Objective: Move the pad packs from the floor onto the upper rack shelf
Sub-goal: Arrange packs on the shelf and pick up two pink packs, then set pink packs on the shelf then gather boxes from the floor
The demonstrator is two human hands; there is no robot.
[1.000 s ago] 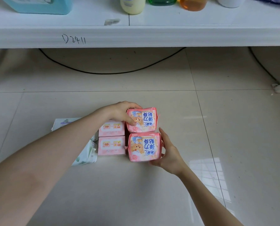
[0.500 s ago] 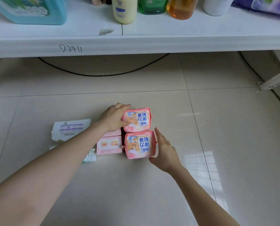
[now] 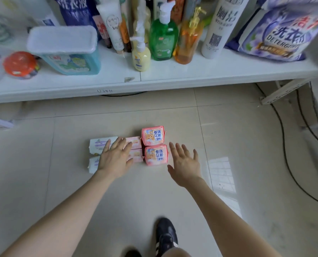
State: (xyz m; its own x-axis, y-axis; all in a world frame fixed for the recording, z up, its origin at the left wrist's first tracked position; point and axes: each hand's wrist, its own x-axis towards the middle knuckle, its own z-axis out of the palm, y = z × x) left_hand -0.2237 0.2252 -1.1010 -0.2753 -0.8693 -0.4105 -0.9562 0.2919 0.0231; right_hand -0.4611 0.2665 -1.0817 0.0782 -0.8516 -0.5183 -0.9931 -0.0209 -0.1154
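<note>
Head view looked down along the person's two bare arms, and between them a dark shoe (image 3: 166, 236) stood on the tiled floor (image 3: 247, 145). Further out, the left hand (image 3: 114, 160) was released, its fingers straight and spread, grasping nothing. It lay over the two pale pink packs (image 3: 136, 141) and the two white packs (image 3: 99, 144), which were partly hidden under it; I could not tell if the palm touched them. The right hand (image 3: 185, 165) was released too, fingers straight and a little apart, holding nothing. Just left of its fingers lay the near bright pink pack (image 3: 156, 154), flat on the floor, and the far bright pink pack (image 3: 153, 135) touched it just beyond. Well beyond both hands ran the white shelf (image 3: 173, 83). On it, ahead of the left hand, stood a blue tub (image 3: 69, 52), and more to the right a yellow pump bottle (image 3: 141, 59), a green pump bottle (image 3: 163, 41) and an orange pump bottle (image 3: 188, 43), all upright.
</note>
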